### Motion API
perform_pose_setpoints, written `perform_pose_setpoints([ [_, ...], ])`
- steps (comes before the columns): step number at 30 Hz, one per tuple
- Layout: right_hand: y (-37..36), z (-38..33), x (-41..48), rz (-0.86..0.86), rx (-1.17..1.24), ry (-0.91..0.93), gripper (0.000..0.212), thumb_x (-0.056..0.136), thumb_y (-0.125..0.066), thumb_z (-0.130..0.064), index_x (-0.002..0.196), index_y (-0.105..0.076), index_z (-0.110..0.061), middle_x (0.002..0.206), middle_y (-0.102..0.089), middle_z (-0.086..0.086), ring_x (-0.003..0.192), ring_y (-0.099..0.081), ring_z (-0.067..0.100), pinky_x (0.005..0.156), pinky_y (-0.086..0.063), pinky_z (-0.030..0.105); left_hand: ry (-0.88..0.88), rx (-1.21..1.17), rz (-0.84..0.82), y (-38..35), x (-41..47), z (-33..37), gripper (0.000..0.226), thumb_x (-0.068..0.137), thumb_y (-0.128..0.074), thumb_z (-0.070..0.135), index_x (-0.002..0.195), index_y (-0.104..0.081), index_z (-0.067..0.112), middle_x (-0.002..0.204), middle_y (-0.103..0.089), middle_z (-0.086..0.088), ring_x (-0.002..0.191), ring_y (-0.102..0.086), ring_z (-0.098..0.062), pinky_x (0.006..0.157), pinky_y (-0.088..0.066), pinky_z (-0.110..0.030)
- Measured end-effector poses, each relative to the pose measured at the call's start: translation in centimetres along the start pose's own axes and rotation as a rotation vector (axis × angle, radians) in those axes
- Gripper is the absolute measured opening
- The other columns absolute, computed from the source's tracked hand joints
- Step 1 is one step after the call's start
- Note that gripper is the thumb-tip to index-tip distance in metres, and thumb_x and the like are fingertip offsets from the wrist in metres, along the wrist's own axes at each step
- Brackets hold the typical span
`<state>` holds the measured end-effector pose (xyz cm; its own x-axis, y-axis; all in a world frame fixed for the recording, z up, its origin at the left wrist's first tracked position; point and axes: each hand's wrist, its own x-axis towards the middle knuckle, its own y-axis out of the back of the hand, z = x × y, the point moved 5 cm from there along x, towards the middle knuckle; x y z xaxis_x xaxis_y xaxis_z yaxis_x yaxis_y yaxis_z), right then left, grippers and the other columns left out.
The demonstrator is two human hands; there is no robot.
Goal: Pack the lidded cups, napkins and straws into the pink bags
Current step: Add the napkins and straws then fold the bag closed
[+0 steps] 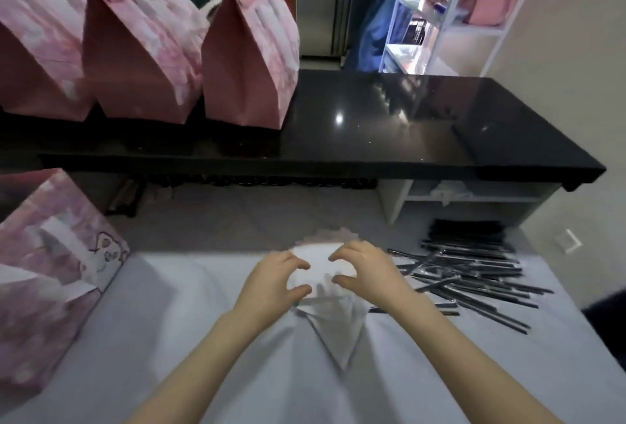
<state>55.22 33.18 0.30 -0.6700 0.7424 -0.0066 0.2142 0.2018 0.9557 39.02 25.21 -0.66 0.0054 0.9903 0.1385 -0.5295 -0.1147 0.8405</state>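
Observation:
A stack of white napkins [320, 274] lies on the white-covered table in front of me. My left hand [274, 283] curls round its left side, thumb and fingers on the edges. My right hand [362, 271] curls round its right side in the same way. More napkins fan out below the hands toward me. A pile of black wrapped straws [474, 271] lies just right of my right hand. An open pink bag [50, 274] stands at the table's left edge. No lidded cups are in view.
Three folded-shut pink bags [249, 61] stand in a row on the black counter [389, 125] behind the table. A white shelf rack [457, 10] with more pink bags stands at the back right.

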Motion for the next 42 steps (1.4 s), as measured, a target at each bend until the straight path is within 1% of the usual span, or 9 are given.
perform_pose_setpoints([
  [3,-2.6,0.8,-0.4,-0.095,-0.009,0.015,0.054,0.077,-0.071,-0.044,0.126,-0.057,-0.027,0.133,-0.052,-0.007,0.124,-0.043,0.015,0.104,-0.031,0.029,-0.012,0.107,-0.153,-3.5,0.9,-0.4,0.049,0.080,-0.073,0.038,0.124,-0.063,0.021,0.126,-0.058,0.007,0.119,-0.049,-0.016,0.097,-0.040,-0.029],
  [6,-4.3,0.9,-0.3,-0.069,-0.013,0.026,0.057,0.074,-0.070,-0.041,0.127,-0.056,-0.027,0.137,-0.048,-0.005,0.127,-0.040,0.017,0.105,-0.027,0.030,-0.002,0.142,-0.185,-4.8,1.2,-1.1,0.048,0.077,-0.069,0.025,0.124,-0.062,0.020,0.128,-0.057,0.006,0.119,-0.050,-0.019,0.093,-0.044,-0.030],
  [11,-5.2,0.9,0.3,0.005,-0.004,0.055,0.041,0.080,-0.066,-0.036,0.119,-0.062,-0.025,0.130,-0.054,-0.004,0.124,-0.044,0.019,0.104,-0.029,0.031,-0.004,0.058,-0.133,-4.4,1.7,-1.8,0.037,0.080,-0.064,0.008,0.117,-0.068,0.013,0.122,-0.065,0.000,0.111,-0.058,-0.022,0.095,-0.043,-0.027],
  [16,-3.3,0.7,0.5,0.239,0.096,0.076,0.016,0.079,-0.070,-0.013,0.093,-0.074,-0.015,0.096,-0.070,0.001,0.093,-0.064,0.028,0.085,-0.047,0.035,0.020,-0.009,-0.023,-2.4,1.9,-1.8,0.022,0.092,-0.060,0.012,0.109,-0.072,0.016,0.111,-0.070,0.004,0.104,-0.061,-0.018,0.089,-0.047,-0.030],
  [20,-1.9,-0.4,1.1,0.196,0.162,0.104,0.038,0.080,-0.072,-0.036,0.114,-0.067,-0.020,0.107,-0.067,-0.004,0.103,-0.058,0.018,0.092,-0.043,0.033,0.048,-0.042,0.129,0.3,1.8,-1.0,0.016,0.094,-0.059,0.016,0.105,-0.070,0.019,0.097,-0.070,0.008,0.091,-0.061,-0.016,0.077,-0.048,-0.032],
  [22,-0.5,-1.7,1.7,0.217,0.182,0.137,0.034,0.079,-0.074,-0.032,0.109,-0.067,-0.018,0.103,-0.068,-0.003,0.098,-0.059,0.021,0.086,-0.045,0.035,0.043,-0.049,0.198,2.1,1.5,-0.7,0.010,0.093,-0.062,0.019,0.100,-0.069,0.019,0.084,-0.063,0.010,0.082,-0.059,-0.016,0.069,-0.048,-0.032],
  [26,2.2,-5.5,3.7,0.290,0.229,0.191,0.006,0.079,-0.073,-0.012,0.085,-0.070,-0.011,0.080,-0.068,0.001,0.075,-0.062,0.026,0.065,-0.048,0.037,0.047,-0.044,0.292,6.2,-0.2,-1.4,0.007,0.092,-0.064,0.024,0.095,-0.067,0.019,0.078,-0.059,0.005,0.074,-0.054,-0.010,0.065,-0.048,-0.033],
  [37,5.2,-24.8,7.7,0.132,0.309,0.546,0.027,0.078,-0.071,-0.038,0.104,-0.066,-0.035,0.091,-0.067,-0.019,0.085,-0.059,0.003,0.073,-0.050,0.026,0.144,-0.008,0.652,21.3,-10.4,-7.7,0.017,0.084,-0.067,0.036,0.081,-0.069,0.019,0.073,-0.062,0.007,0.070,-0.055,-0.007,0.064,-0.045,-0.031],
  [42,6.3,-33.2,9.4,0.180,0.344,0.668,0.011,0.085,-0.070,-0.026,0.089,-0.071,-0.016,0.075,-0.067,-0.005,0.069,-0.061,0.014,0.063,-0.049,0.040,0.109,0.052,0.771,27.4,-15.1,-10.3,0.029,0.086,-0.063,0.046,0.081,-0.070,0.018,0.076,-0.064,0.008,0.072,-0.056,-0.008,0.066,-0.047,-0.027],
])
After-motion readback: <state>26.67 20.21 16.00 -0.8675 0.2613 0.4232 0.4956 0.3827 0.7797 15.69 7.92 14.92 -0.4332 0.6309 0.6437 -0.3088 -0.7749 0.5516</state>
